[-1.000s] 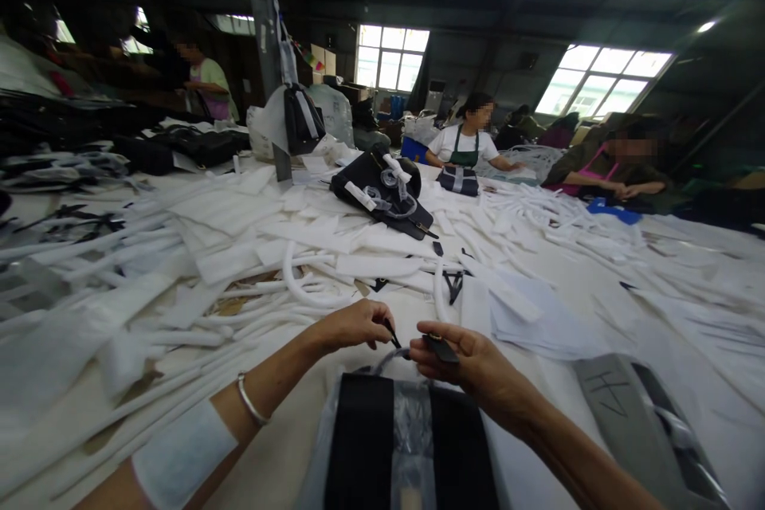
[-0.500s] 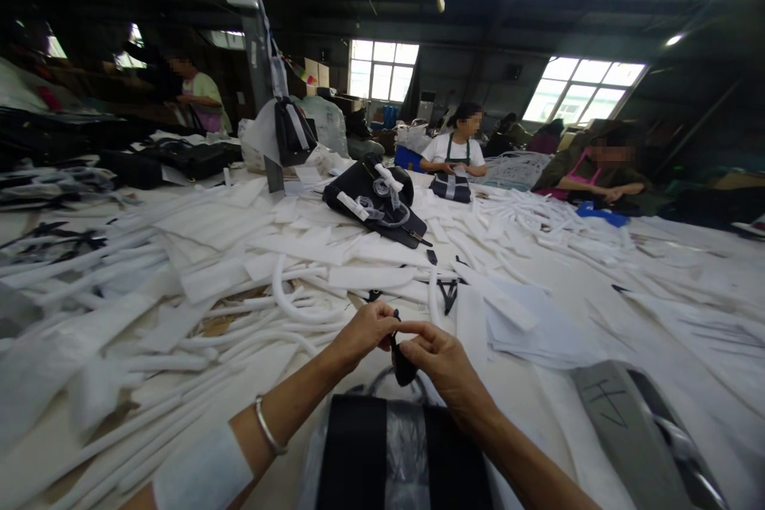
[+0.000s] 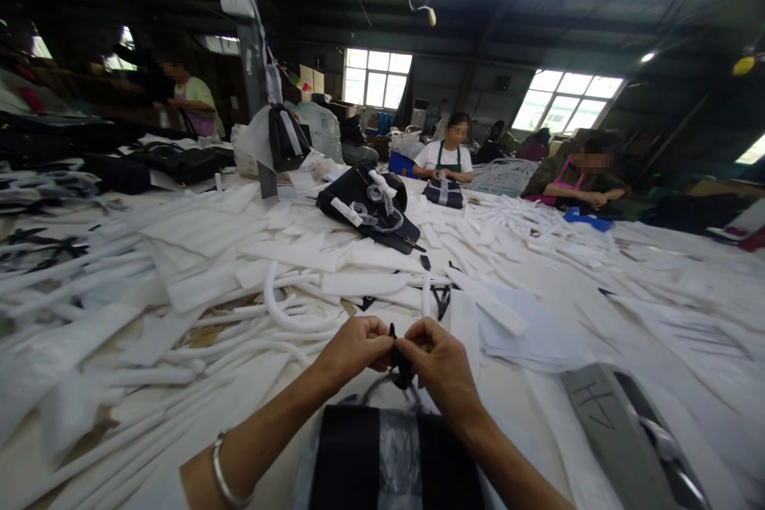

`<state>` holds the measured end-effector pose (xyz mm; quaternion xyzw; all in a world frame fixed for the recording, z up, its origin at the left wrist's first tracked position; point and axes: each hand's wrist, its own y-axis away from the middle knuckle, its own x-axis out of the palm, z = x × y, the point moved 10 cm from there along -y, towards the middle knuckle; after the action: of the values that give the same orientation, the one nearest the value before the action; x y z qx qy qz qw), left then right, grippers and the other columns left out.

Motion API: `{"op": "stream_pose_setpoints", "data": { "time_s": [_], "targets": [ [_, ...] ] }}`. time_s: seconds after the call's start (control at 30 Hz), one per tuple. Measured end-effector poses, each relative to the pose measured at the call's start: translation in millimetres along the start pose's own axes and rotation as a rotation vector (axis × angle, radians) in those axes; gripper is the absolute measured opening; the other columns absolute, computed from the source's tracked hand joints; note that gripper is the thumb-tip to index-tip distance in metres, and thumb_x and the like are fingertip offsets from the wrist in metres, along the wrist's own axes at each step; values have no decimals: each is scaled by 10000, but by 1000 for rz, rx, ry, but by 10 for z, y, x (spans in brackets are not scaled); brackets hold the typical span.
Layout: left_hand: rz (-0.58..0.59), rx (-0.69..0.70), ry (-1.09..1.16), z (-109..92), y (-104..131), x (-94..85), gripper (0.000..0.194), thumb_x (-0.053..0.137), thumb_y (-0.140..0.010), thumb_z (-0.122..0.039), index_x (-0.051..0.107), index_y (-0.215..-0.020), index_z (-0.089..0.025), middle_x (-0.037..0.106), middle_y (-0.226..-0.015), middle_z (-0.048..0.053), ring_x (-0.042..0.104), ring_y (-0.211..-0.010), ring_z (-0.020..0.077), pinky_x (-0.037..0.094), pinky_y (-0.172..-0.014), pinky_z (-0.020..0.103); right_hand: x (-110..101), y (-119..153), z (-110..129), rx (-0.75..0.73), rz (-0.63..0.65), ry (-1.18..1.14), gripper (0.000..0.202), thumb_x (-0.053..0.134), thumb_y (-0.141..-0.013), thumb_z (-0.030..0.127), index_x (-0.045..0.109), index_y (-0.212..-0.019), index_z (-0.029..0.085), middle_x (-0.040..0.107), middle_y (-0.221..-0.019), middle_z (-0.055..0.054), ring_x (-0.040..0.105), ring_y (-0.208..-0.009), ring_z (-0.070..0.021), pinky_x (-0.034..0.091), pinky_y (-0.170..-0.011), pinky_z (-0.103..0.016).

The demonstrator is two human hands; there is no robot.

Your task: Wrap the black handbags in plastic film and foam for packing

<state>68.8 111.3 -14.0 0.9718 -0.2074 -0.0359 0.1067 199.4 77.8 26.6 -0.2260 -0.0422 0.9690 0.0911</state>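
Observation:
A small black tag-like piece with a narrow strap [image 3: 402, 371] is pinched between my two hands, just above the handle of a black handbag [image 3: 347, 454]. My left hand [image 3: 360, 347] is closed on the strap's upper end from the left. From the right, my right hand [image 3: 441, 366] grips the same piece with thumb and curled fingers. Clear plastic wrap [image 3: 400, 454] runs down the middle of the bag, which stands close in front of me. Its thin handle [image 3: 378, 389] rises behind, partly hidden by the hands.
White foam sheets and tubes [image 3: 251, 355] cover much of the table. Another black bag [image 3: 370, 205] with wrapped fittings lies further back. A grey box-like object [image 3: 610, 422] sits at the right. Several people work beyond, one with a wrapped black bag [image 3: 443, 193].
My right forefinger, stretched across to the left hand before, is now curled back onto the black piece. The view has tilted up slightly and turned a little right.

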Motion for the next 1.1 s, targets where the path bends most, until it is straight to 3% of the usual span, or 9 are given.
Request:
{"op": "stream_pose_setpoints", "data": {
  "time_s": [0.13, 0.23, 0.33, 0.53, 0.7, 0.8, 0.9, 1.0, 1.1],
  "targets": [
    [26, 156, -176, -146, 92, 56, 145, 533, -731, -215, 630, -819, -152, 673, -742, 30, 660, -727, 166, 535, -654, 255, -9, 14, 25, -9, 5, 8, 190, 639, -771, 339, 546, -669, 208, 587, -551, 15, 566, -480, -147, 447, -470, -249],
    [-5, 241, -263, -201, 113, 43, 119, 529, -777, -238, 628, -794, -174, 660, -741, 11, 640, -674, 146, 508, -622, 229, 33, 50, 26, 16, 74, -39, 134, 611, -775, 307, 564, -702, 205, 635, -603, 1, 638, -544, -172, 494, -526, -262],
    [30, 223, -237, -184, 111, 67, 156, 520, -789, -249, 652, -813, -171, 646, -688, 2, 620, -612, 136, 493, -597, 223, 36, 72, 12, 46, 126, -103, 102, 576, -768, 276, 578, -834, 199, 671, -710, -3, 689, -631, -189, 531, -586, -273],
    [57, 265, -326, -259, 141, 125, 180, 522, -763, -216, 693, -789, -165, 627, -619, -11, 587, -583, 127, 433, -574, 208, -23, 75, 25, 26, 113, 16, 260, 547, -725, 186, 545, -984, 208, 613, -616, 58, 671, -554, -171, 517, -546, -264],
    [41, 247, -417, -231, 77, 110, 131, 561, -732, -200, 684, -768, -175, 650, -655, -8, 592, -623, 145, 395, -574, 214, 52, 84, -114, 114, 152, -231, 318, 613, -723, 258, 549, -1025, 182, 634, -670, 36, 694, -622, -192, 565, -615, -309],
    [-57, 328, -658, -303, 107, 104, 113, 573, -789, -262, 659, -758, -196, 664, -716, 10, 584, -677, 166, 362, -597, 236, 107, 62, -224, 227, 209, -377, 380, 693, -708, 390, 552, -986, 172, 651, -734, 6, 690, -640, -201, 575, -573, -320],
    [-131, 416, -886, -343, 174, 170, 158, 514, -872, -307, 606, -800, -201, 657, -781, 38, 586, -717, 192, 342, -626, 266, 69, -11, -188, 203, 214, -248, 319, 729, -687, 424, 596, -798, 156, 641, -666, -3, 621, -533, -149, 516, -458, -253],
    [-119, 422, -903, -295, 194, 214, 118, 473, -902, -280, 558, -862, -209, 647, -812, 36, 586, -734, 195, 337, -641, 275, 109, -56, -148, 197, 270, -251, 245, 720, -682, 367, 602, -703, 153, 596, -552, 26, 560, -468, -112, 493, -446, -232],
    [-92, 390, -803, -253, 191, 178, 64, 470, -894, -237, 518, -856, -216, 630, -789, 13, 576, -723, 182, 341, -651, 270, 134, -59, -255, 269, 281, -373, 214, 736, -629, 304, 607, -708, 154, 607, -565, 31, 584, -504, -114, 516, -498, -241]
  ]
}}
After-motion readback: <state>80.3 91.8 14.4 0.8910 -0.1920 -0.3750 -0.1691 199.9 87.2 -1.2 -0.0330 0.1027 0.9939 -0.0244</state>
